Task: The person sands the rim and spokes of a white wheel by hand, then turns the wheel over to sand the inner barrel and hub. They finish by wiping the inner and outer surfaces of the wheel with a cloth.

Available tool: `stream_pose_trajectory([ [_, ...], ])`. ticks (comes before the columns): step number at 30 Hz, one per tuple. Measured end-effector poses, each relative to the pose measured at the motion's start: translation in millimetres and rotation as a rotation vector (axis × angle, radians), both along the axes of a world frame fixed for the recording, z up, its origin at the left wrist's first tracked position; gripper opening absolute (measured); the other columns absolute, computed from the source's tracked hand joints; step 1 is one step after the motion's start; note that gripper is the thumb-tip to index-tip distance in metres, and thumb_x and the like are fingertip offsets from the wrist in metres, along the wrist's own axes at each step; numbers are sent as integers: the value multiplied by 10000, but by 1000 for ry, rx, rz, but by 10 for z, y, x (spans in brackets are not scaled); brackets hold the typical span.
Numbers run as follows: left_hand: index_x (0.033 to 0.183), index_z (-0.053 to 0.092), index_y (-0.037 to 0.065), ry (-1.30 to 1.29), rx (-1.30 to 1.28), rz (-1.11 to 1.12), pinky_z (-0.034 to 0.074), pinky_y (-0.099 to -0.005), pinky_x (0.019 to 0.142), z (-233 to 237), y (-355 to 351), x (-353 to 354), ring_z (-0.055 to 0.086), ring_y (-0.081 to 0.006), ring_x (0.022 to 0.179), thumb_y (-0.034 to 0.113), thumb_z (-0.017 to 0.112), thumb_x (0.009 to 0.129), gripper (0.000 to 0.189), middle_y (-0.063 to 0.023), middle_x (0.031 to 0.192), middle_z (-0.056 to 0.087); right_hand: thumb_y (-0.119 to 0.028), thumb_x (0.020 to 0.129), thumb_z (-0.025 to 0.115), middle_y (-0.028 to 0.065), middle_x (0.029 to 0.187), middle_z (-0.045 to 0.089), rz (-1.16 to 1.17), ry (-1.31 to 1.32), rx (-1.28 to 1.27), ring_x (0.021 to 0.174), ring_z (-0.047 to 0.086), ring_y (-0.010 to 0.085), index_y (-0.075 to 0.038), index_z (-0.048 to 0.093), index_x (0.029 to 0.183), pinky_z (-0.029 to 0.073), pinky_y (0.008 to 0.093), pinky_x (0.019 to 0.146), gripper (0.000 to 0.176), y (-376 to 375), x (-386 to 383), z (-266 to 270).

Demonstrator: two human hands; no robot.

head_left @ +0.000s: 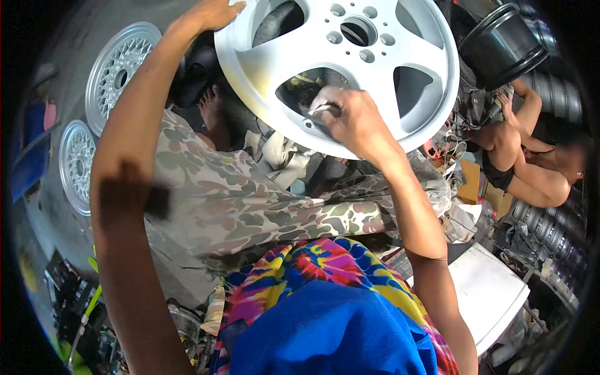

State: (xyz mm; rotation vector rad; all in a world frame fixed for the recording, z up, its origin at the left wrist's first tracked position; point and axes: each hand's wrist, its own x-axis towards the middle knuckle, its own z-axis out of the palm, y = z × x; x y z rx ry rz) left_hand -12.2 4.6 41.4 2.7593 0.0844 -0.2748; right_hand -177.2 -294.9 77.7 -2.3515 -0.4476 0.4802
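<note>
A large white wheel rim [275,103] with broad spokes and a yellowish patch on its lower left edge is held in front of me. At its upper left edge rests my left hand [215,11], its fingers partly out of sight against the rim. My right hand [353,119] is closed on a pale cloth [325,103] at the lower part of the rim, beside the small valve hole. Camouflage trousers cover my legs below the rim.
Two silver mesh wheels [122,78] [78,167] stand at the left. A black rim [505,47] is at the upper right. A co-worker [531,150] crouches at the right among stacked dark rims. A white panel [481,294] lies at the lower right, near cables and clutter.
</note>
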Motion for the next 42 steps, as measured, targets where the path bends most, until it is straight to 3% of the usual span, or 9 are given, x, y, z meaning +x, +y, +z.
stream_pose_trajectory([
  [9,1214,586,-37,-242,85,-228,476,-503,1003,670,-108,-372,597,-451,1180,299,643,913,455,-281,1250,634,-29,818,650,278,883,677,230,-13,-196,878,675,449,25,723,899,535,519,792,121,-92,-58,-42],
  [13,1101,668,-30,-199,-36,-366,498,-494,961,880,-366,-541,635,-433,1116,295,653,908,379,-282,1171,664,-29,805,669,259,878,684,218,-191,85,886,681,437,32,711,894,546,496,796,115,80,-65,-174],
  [15,1089,720,44,175,-89,-327,486,-423,972,863,-573,-675,660,-245,1125,296,648,960,292,-211,1191,691,-30,811,671,258,867,684,200,-26,-80,880,680,438,35,700,885,547,495,800,102,19,-48,-101],
  [19,1084,711,16,371,-182,-788,499,-432,933,778,-851,-1206,634,-361,1055,266,685,882,323,-198,1041,692,-11,840,675,246,842,672,342,-89,-255,766,656,438,37,699,953,545,455,722,125,-298,-25,-33],
  [29,964,671,-89,69,180,-944,510,-440,928,81,-1300,-1897,656,-377,1028,172,725,704,373,-234,997,684,-104,916,696,161,778,667,-293,-141,65,654,622,261,24,583,953,504,372,636,175,-751,-200,351],
  [31,1056,643,-93,157,158,-916,503,-460,943,118,-1472,-1995,652,-405,1035,206,718,769,421,-248,1040,681,-114,933,691,149,774,664,-333,-144,125,648,610,230,18,572,952,498,358,627,179,-778,-279,241],
  [33,1157,580,-95,-230,35,-883,497,-486,946,61,-1596,-2185,645,-432,1044,247,691,856,469,-260,1094,665,-125,957,683,115,796,685,-400,-183,227,669,611,155,8,558,951,491,334,616,182,-771,-315,142],
  [37,1307,475,-132,409,-330,-868,482,-486,1005,500,-1711,-1974,611,-456,1157,283,668,905,610,-314,1250,616,-95,965,677,56,811,686,-529,-131,343,696,608,108,4,611,1007,498,296,656,126,-680,-322,178],
  [42,1178,603,-57,386,-178,-966,498,-494,941,370,-1344,-1824,657,-402,1049,250,687,862,448,-252,1180,656,-68,941,682,71,816,686,-377,-203,241,695,612,116,-3,690,1035,498,279,655,115,-804,-261,156],
])
